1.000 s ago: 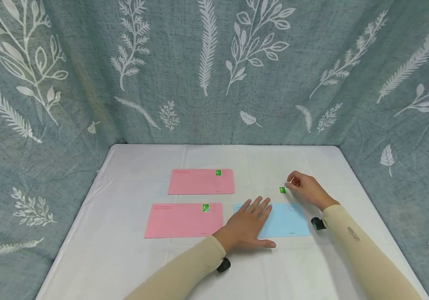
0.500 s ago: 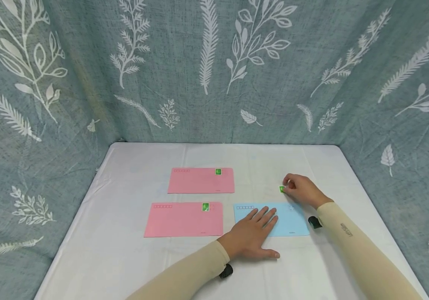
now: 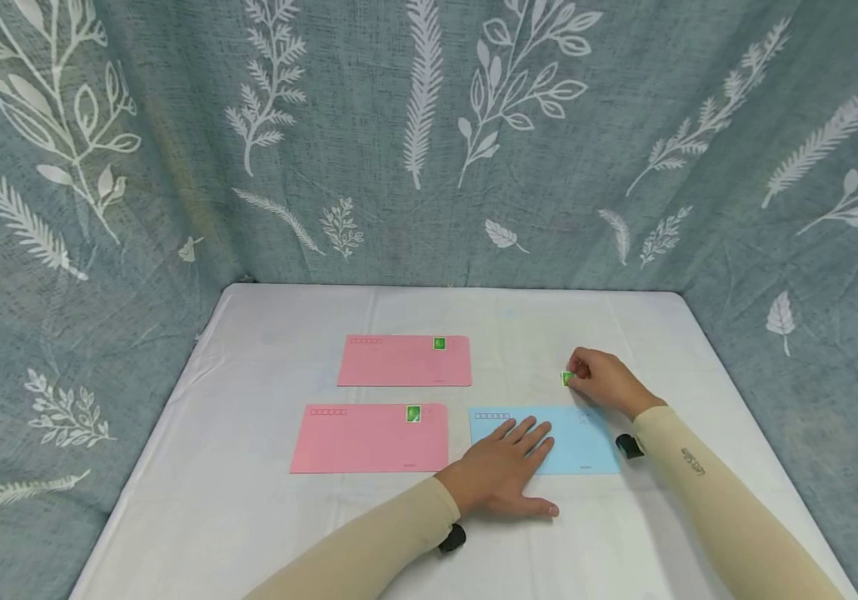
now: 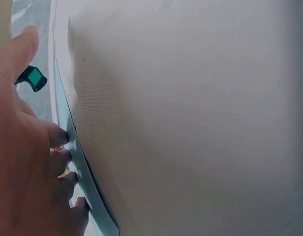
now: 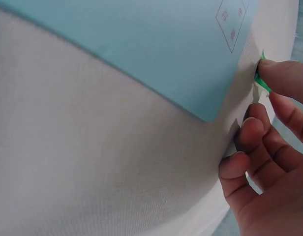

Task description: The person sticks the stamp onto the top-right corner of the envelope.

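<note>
My left hand lies with fingers spread on the left part of a blue envelope. In the left wrist view, its fingertips rest on the blue envelope. Beyond the envelope's top edge, my right hand pinches a small green stamp between thumb and forefinger. The right wrist view shows the green stamp partly hidden by the thumb, the other fingers curled below it. A printed box marks the upper right of the blue envelope.
Two pink envelopes lie to the left: a far pink envelope and a near pink envelope. Each bears a green stamp near its top right. A white cloth covers the table, and a grey-green leaf-patterned curtain surrounds it.
My right hand has moved slightly left onto the green stamp and taken hold of it. My left hand has slid a little toward the near edge, staying on the blue envelope.
</note>
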Action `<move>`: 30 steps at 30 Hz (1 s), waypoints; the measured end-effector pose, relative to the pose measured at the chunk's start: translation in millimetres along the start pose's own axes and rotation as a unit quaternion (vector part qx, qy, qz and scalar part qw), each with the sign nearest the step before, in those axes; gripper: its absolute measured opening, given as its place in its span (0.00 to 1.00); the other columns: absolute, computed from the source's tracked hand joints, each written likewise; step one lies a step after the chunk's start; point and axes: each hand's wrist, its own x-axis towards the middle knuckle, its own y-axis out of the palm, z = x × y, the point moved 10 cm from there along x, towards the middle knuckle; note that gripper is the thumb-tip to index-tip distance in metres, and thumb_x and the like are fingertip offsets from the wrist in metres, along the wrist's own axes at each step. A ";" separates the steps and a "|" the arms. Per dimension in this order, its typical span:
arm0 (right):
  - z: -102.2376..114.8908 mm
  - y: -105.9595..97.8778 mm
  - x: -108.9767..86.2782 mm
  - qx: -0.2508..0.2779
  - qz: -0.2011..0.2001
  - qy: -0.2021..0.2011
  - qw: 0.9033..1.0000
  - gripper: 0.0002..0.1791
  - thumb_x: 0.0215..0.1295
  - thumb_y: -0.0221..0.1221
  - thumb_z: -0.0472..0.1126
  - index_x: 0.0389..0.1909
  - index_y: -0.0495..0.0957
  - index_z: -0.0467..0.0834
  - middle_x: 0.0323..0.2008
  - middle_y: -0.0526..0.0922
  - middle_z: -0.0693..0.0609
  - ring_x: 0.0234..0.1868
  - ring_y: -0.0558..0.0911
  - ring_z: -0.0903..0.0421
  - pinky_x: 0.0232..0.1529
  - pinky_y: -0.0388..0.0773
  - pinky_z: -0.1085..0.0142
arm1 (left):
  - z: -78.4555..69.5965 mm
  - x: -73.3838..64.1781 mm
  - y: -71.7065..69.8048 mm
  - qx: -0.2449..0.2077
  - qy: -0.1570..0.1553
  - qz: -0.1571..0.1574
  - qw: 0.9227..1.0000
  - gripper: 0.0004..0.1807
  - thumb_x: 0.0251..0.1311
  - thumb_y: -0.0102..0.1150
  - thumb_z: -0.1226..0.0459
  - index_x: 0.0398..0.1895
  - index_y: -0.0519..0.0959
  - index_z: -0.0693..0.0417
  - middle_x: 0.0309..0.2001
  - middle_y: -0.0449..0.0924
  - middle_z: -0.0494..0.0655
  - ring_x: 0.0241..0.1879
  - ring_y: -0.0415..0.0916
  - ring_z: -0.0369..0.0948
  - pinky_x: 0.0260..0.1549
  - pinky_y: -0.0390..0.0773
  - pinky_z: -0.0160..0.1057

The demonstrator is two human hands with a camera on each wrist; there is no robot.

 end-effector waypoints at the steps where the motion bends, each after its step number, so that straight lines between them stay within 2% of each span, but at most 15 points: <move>1: -0.4 -0.4 -0.1 0.004 -0.001 0.003 1.000 0.06 0.74 0.68 0.35 0.42 0.79 0.42 0.33 0.80 0.50 0.34 0.76 0.52 0.40 0.76 0.54 | 0.3 0.4 -0.1 0.000 0.000 0.000 1.000 0.56 0.72 0.33 0.22 0.90 0.52 0.47 0.89 0.41 0.42 0.87 0.37 0.42 0.82 0.42 0.43; 10: 1.1 -4.6 1.4 0.020 -0.009 0.017 1.000 0.06 0.73 0.68 0.33 0.42 0.79 0.42 0.34 0.81 0.49 0.34 0.78 0.51 0.40 0.77 0.54 | 0.9 2.1 -3.6 0.012 0.000 0.003 1.000 0.56 0.72 0.35 0.22 0.90 0.52 0.47 0.89 0.42 0.42 0.87 0.38 0.42 0.82 0.43 0.43; 15: -2.3 -7.7 4.9 0.019 -0.020 0.023 0.999 0.02 0.76 0.66 0.35 0.42 0.82 0.41 0.36 0.84 0.49 0.37 0.80 0.51 0.45 0.79 0.51 | 2.4 3.0 -4.4 0.018 -0.001 0.006 1.000 0.55 0.72 0.34 0.22 0.90 0.51 0.46 0.89 0.41 0.42 0.87 0.37 0.42 0.82 0.43 0.43; 20: -5.4 -6.4 6.3 0.028 -0.018 0.023 0.999 0.03 0.78 0.65 0.37 0.42 0.86 0.42 0.38 0.86 0.49 0.40 0.82 0.50 0.49 0.81 0.50 | 3.8 2.1 -3.6 0.017 -0.001 0.015 1.000 0.55 0.72 0.35 0.22 0.90 0.51 0.45 0.89 0.42 0.41 0.87 0.38 0.41 0.82 0.43 0.42; 30: -9.2 -3.1 5.1 0.036 -0.020 0.015 0.999 0.04 0.77 0.65 0.36 0.39 0.86 0.42 0.34 0.85 0.51 0.37 0.80 0.52 0.45 0.79 0.54 | 5.7 0.4 -2.0 0.004 0.003 0.018 1.000 0.54 0.73 0.35 0.23 0.90 0.51 0.44 0.89 0.42 0.40 0.87 0.38 0.40 0.82 0.43 0.41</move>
